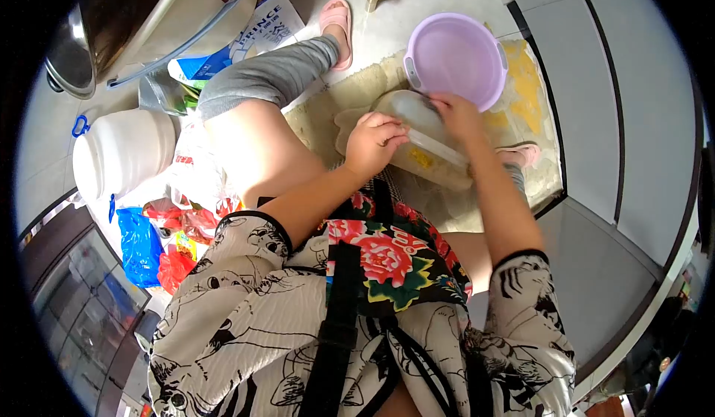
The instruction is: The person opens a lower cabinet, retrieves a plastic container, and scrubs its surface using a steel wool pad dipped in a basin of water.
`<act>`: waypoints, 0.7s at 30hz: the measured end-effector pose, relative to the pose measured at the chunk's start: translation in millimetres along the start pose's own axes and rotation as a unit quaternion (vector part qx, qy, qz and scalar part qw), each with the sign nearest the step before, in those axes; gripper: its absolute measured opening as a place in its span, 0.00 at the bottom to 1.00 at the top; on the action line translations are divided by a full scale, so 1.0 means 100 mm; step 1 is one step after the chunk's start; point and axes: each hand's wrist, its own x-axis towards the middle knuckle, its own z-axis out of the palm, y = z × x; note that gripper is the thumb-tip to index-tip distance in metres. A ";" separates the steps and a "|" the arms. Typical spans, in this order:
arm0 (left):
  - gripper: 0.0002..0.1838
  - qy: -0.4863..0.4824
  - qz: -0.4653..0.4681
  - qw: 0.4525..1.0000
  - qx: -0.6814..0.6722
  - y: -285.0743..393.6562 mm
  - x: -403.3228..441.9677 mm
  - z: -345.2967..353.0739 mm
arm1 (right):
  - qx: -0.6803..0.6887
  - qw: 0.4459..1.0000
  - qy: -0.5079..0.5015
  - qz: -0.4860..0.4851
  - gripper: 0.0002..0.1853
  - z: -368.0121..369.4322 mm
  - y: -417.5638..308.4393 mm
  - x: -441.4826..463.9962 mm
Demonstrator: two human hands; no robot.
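Near the mat's far edge, the see-through tub, prob. light, bendy & slick if wet, is pinched by L hand, R hand bent at its far side, hold unclear; best held by rim.

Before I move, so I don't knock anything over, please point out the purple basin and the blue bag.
Purple basin (456, 51): head view, bare inside bottom.
Blue bag (138, 246): head view, crumpled middle.

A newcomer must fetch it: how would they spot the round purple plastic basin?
Beside the tall grey cabinet fronts lies a yellow-patched beige mat. At its far side, beyond the left hand, sits the basin. Unlike the cloudy translucent container, it is round and purple.
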 end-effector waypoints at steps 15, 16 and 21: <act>0.09 0.023 -0.070 0.997 -0.026 0.07 -0.02 0.01 | -0.004 0.998 -0.008 0.064 0.13 -0.22 0.36 -0.16; 0.10 0.025 -0.094 0.995 -0.034 0.07 0.00 0.00 | 0.018 0.999 -0.010 0.027 0.12 -0.02 0.14 0.03; 0.10 0.037 -0.112 0.993 -0.029 0.05 -0.11 -0.06 | 0.031 0.985 -0.098 -0.142 0.11 0.36 -0.51 0.28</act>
